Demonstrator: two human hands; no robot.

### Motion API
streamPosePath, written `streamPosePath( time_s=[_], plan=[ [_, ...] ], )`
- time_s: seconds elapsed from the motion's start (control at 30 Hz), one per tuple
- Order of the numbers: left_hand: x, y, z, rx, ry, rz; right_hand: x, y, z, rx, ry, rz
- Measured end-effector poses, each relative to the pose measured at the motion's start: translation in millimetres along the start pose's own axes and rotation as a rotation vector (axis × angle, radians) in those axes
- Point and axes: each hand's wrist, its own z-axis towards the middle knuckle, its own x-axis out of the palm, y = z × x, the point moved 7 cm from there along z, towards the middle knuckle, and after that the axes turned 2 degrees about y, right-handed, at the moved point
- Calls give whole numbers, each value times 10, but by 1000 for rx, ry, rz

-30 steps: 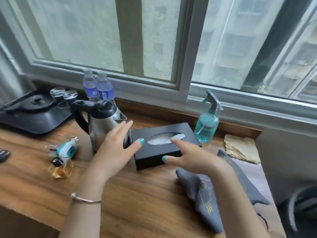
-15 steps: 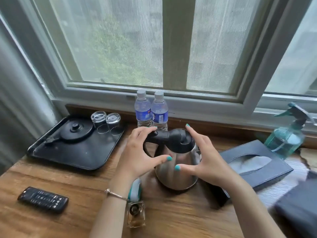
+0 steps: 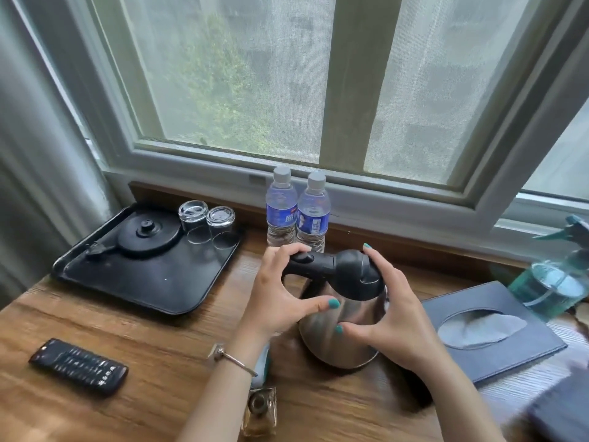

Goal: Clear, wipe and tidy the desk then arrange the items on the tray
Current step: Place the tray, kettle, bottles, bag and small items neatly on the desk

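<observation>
The kettle point(image 3: 342, 309) is now being gripped more fully than half a second ago: the left hand point(image 3: 277, 301), then only curling over the black handle, is seen with its fingers wrapped over the handle's top and its thumb stretched across the steel body, while the right hand point(image 3: 387, 320) is being kept cupped round the lid and the right flank. The view is also being held slightly closer and further right than a second ago, when both hands were being spread open over the tissue box point(image 3: 497, 330).

Both hands are being closed on the kettle, fingers and thumbs wide apart to span it; whether its base is touching the desk point(image 3: 165, 346) or raised just off it cannot be told. The kettle is being held at the middle of the desk, just left of the tissue box and near the two water bottles point(image 3: 298, 215) standing at the far edge below the window.

The black tray point(image 3: 134, 282) is lying at the far left, well apart from the kettle, with the round kettle base point(image 3: 148, 232) and two upturned glasses point(image 3: 207, 223) on it. A remote control point(image 3: 78, 366) is lying at the near left, a small perfume bottle point(image 3: 259, 409) under the left forearm, and a blurred spray bottle point(image 3: 554, 282) at the far right.
</observation>
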Motion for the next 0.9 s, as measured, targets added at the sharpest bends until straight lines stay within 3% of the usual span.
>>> streamPosePath(
  time_s=[0.23, 0.53, 0.9],
  plan=[
    [-60, -104, 24, 18, -40, -23, -58, -3, 2, -39, -98, 95],
    [-1145, -740, 386, 133, -104, -76, -214, 1234, 381, -202, -142, 108],
    [-2684, 189, 689, 180, -122, -116, 1062, 2270, 1120, -261, -147, 71]
  ],
)
